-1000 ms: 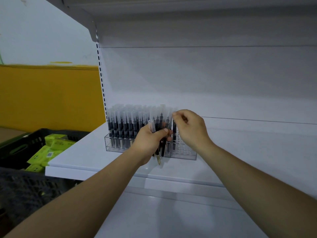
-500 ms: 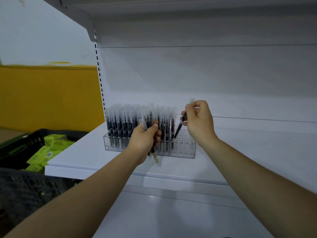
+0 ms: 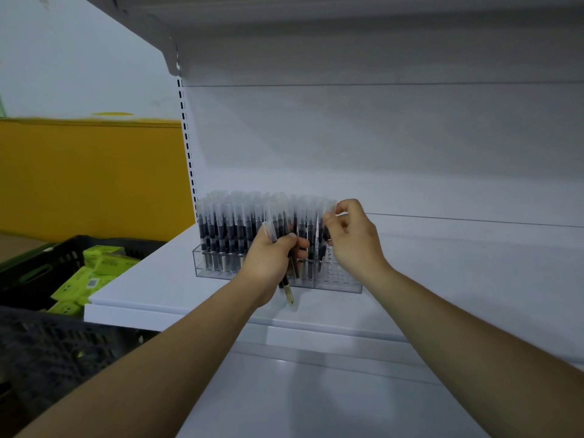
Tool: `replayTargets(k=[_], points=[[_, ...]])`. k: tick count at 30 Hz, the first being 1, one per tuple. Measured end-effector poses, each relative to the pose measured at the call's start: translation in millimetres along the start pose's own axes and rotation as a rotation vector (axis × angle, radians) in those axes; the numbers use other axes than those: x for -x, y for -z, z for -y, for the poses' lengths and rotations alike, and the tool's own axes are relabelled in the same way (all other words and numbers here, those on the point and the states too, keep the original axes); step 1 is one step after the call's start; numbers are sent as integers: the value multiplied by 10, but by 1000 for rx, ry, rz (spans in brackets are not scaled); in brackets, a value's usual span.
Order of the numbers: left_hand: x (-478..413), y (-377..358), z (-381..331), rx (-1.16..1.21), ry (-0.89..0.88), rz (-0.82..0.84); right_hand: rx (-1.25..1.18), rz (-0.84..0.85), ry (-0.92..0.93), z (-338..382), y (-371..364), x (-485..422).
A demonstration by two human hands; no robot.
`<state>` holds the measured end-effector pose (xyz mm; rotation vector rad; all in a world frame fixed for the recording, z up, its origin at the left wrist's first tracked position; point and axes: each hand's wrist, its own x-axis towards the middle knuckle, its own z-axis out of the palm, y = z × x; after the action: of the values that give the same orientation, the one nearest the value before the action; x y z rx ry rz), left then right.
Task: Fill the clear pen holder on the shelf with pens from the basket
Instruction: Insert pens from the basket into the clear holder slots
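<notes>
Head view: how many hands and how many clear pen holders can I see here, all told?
hands: 2 (left hand grips a bunch of pens; right hand pinches one pen)
clear pen holder: 1
total: 3

Dim, flat, cool-grey light, all diffuse. The underside of the upper shelf [image 3: 347, 42] sits in shade, and a soft grey band falls across the back panel [image 3: 379, 128]. My arms cast a faint shadow on the lower shelf [image 3: 284, 390]. Slight smear on my right hand [image 3: 350, 238] and the pens [image 3: 227, 222]. The basket [image 3: 47, 358] is murky and soft. Wide-angle bows the upright [image 3: 186, 147] and the frame edges.
</notes>
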<state>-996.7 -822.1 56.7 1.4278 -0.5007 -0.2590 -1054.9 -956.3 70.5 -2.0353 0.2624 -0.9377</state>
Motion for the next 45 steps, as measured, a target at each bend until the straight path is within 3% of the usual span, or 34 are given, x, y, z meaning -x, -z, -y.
replayTargets(k=[11,16,22,31,45], points=[[15,-3,32,112,-2,-3,208,95,-53,-90,-21,0],[31,-37,-13,43,-23,62,75,-49,23,12,61,-2],[40,-191,-43,-19,-56,170,55,25,94,135,114,-35],[18,-123,17,69,32,51,-184,-210,8,80,282,-302],[15,-98,-4,79,-18,-22,0,-60,-3,-212,76,-533]])
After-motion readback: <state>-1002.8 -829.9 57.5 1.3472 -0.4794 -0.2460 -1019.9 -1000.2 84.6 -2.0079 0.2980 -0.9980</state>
